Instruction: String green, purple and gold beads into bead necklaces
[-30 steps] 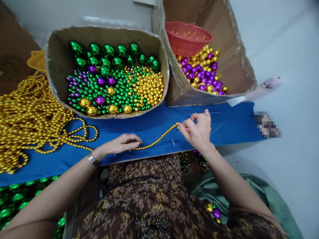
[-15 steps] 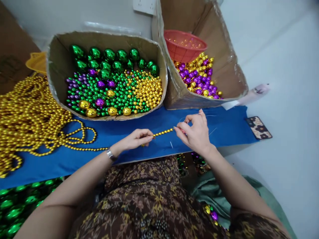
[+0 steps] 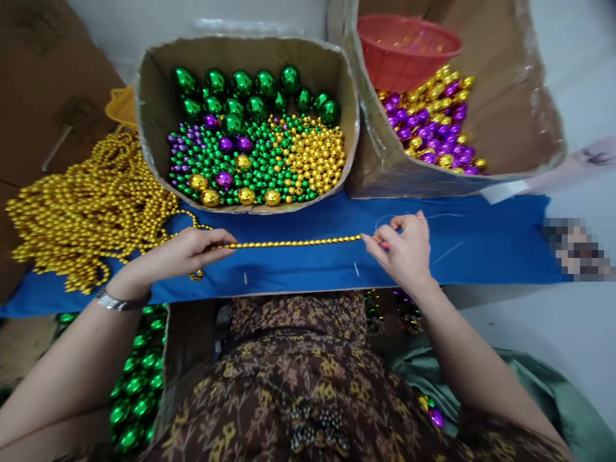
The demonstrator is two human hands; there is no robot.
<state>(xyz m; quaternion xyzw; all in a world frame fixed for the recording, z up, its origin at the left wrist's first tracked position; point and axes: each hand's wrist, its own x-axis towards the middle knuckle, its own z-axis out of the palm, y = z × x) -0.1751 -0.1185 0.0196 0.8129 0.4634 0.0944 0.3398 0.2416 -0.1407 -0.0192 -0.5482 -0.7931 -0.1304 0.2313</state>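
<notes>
The strand (image 3: 298, 243) of gold beads spans the gap between the two hands, its long axis running left to right, roughly along the near edge of the bench (image 3: 298, 276); it is almost straight, its right end slightly farther from that edge; whether it touches the bench I cannot tell. The left hand (image 3: 195, 250) pinches it between thumb and fingers; the right hand (image 3: 402, 247) pinches its right end, along with a small red thing (image 3: 385, 245) too small to make out; fine thread (image 3: 445, 215) shows beside that hand; the left hand is the nearer to the pile (image 3: 91, 205) of gold beads at the bench's left end.

Along the far edge stand two boxes; the left box (image 3: 156, 96) holds big green balls (image 3: 255, 83) at its back, small green and purple beads (image 3: 212, 167) in front and small gold beads (image 3: 317, 154) at its right; the right box (image 3: 510, 128) holds gold and purple balls (image 3: 445, 131) and a red basket (image 3: 399, 70), its contents too blurred to name.
</notes>
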